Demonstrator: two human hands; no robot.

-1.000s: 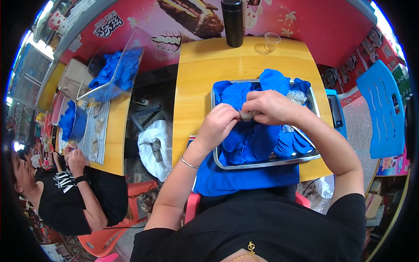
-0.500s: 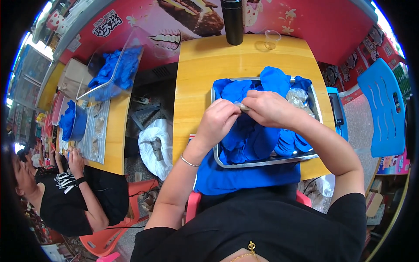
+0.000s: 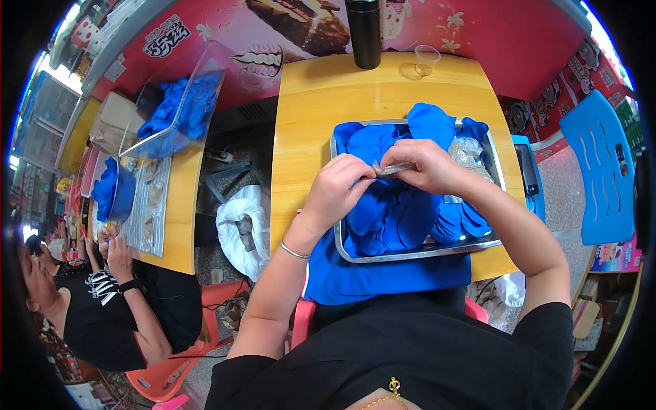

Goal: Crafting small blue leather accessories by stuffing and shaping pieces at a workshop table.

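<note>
Left hand: fingers (image 3: 365, 179) pinched together at the left end of a small pale piece (image 3: 398, 168); the left hand (image 3: 339, 186) is otherwise empty.
Right hand: the right hand (image 3: 429, 167) grips the same piece between thumb and fingers.
Pale piece: held above the tray (image 3: 417, 256); too small to tell its material.
Progress: this piece is in handling, not yet set down; many blue pieces (image 3: 393, 222) lie loose in the tray, and how many are finished cannot be told.
Tray's right part: a clear bundle (image 3: 466, 152) among the blue.
In the way: hands and right forearm hide some contents.
Surface: wooden surface (image 3: 307, 102), with black bottle (image 3: 364, 34) and clear cup (image 3: 426, 61) beyond.
Left side: a co-worker (image 3: 102, 328), near a blue bowl (image 3: 124, 198).
</note>
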